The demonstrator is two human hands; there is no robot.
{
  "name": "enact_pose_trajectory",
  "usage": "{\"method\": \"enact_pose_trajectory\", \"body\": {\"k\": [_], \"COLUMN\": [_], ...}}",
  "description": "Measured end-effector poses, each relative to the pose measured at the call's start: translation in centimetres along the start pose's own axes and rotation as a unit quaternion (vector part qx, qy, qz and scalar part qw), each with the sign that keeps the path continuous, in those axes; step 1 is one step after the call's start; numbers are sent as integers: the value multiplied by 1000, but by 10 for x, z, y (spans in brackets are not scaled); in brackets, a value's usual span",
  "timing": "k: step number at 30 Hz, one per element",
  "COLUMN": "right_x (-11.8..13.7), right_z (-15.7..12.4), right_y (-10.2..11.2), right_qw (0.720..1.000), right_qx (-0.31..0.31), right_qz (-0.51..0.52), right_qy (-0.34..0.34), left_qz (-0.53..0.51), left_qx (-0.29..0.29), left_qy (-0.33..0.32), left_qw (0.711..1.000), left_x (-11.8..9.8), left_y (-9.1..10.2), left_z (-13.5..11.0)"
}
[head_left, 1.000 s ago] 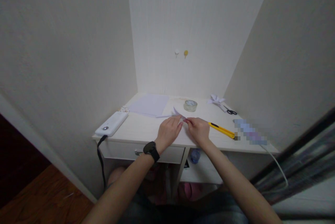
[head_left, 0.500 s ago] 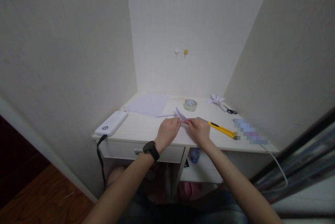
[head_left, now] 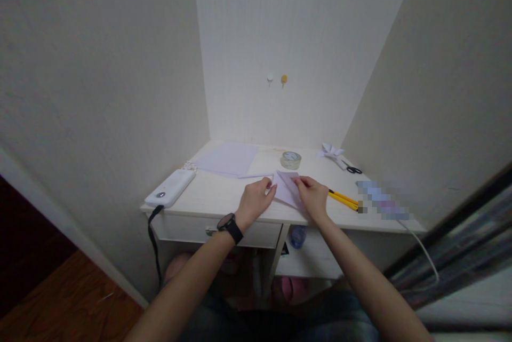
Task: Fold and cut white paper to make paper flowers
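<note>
A partly folded sheet of white paper (head_left: 285, 192) lies tilted between my hands near the front of the desk, one flap raised. My right hand (head_left: 314, 196) pinches this flap between thumb and fingers. At the paper's left edge, my left hand (head_left: 255, 200) is curled, its thumb against the edge; the fingertips' hold is only partly visible. A black watch (head_left: 230, 227) is on the left wrist. Just right of my right hand lies a yellow utility knife (head_left: 344, 199), its blade end hidden. Behind the paper stands a roll of clear tape (head_left: 290, 159).
Flat paper sheets (head_left: 228, 159) lie at the back left, near a white power bank (head_left: 171, 188) with a black strap. A folded paper shape (head_left: 331, 151) and black scissors (head_left: 352, 169) sit at the back right. A blurred-out item (head_left: 382, 200) with a white cable lies on the right.
The paper has been turned and opened out, so more of its surface shows. My right hand has moved slightly right with the flap, covering more of the utility knife.
</note>
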State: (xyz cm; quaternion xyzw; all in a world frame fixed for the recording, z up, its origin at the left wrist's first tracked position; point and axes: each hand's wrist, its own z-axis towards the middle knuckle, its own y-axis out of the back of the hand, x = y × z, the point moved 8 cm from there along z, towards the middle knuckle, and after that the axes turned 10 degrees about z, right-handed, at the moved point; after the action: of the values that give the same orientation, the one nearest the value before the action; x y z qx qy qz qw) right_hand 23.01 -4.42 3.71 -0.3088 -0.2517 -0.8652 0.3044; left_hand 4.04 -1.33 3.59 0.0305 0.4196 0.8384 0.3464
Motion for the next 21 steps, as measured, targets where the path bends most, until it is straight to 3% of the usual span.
{"method": "enact_pose_trajectory", "body": {"k": [7,12,16,18,21], "right_x": [-26,-48,-62,-66,-69], "right_z": [5,4,6,9,15], "right_y": [24,26,18,17,18], "right_qw": [968,934,907,895,866], "right_qx": [-141,-205,-185,-162,-112], "right_qz": [174,239,319,353,410], "right_qy": [-109,-168,-204,-218,-264], "left_qz": [-45,-135,-168,-239,-365], "left_qx": [88,144,173,163,142], "left_qy": [32,74,42,70,146], "left_qw": [995,977,970,955,908], "left_x": [7,23,23,27,36], "left_y": [-18,-33,-38,-38,-40], "left_z": [3,7,11,12,11]}}
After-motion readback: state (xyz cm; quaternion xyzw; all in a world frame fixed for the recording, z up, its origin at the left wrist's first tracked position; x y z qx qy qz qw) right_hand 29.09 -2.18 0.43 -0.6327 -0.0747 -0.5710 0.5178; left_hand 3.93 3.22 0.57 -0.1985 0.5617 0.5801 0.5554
